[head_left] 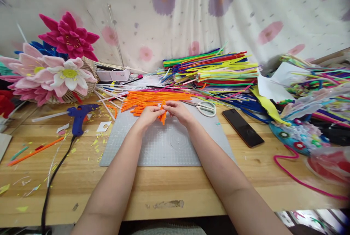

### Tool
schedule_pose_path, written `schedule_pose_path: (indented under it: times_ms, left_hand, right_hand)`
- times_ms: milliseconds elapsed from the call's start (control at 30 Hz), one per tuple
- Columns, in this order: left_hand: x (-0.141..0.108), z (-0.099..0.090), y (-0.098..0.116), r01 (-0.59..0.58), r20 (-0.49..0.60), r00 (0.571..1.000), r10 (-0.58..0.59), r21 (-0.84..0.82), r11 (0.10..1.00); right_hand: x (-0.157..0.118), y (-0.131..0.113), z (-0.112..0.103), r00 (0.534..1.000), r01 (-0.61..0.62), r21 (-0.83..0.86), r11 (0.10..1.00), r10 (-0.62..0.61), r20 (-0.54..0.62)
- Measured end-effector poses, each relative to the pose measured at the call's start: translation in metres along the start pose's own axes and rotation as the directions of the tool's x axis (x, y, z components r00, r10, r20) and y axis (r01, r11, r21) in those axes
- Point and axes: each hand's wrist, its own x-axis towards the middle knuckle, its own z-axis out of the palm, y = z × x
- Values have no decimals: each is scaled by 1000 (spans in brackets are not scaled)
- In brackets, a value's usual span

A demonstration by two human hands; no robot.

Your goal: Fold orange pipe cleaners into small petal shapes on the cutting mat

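Note:
Over the far part of the grey cutting mat (175,147), my two hands meet around a small bunch of short orange pipe cleaners (163,113). My left hand (150,114) pinches it from the left, thumb and fingers together. From the other side my right hand (177,111) closes its fingertips on the same bunch. The ends stick out above and below the fingers; how the pieces are joined is too small to tell. Right behind the hands lies a pile of cut orange pipe cleaners (155,96). White-handled scissors (206,108) rest at the mat's far right.
A blue glue gun (78,118) with a black cord lies at left, among yellow scraps. Fuzzy flowers (68,40) stand behind it. Bundles of coloured pipe cleaners (213,69) line the back. At right are a black phone (242,127) and a blue decorated piece (298,136).

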Motion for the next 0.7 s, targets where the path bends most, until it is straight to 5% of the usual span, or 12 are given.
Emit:
schedule_pose_path:
  times_ms: [100,300,500,700]
  left_hand:
    - [-1,-1,1,39,44,998,-37,-42,998]
    - [0,3,-3,121,138,987,-86,-270,955]
    - [-1,2,-1,232,163,968,-192,-283,930]
    - [-2,0,2,195,90,980,-178,-262,945]
  right_hand:
    - [0,2,-2,996,-17,-13,1000,18,88]
    - [0,2,8,990,45,97,994,-31,-136]
    - [1,4,10,979,103,76,992,-87,-183]
    - [-2,2,6,993,-73,143,987,58,107]
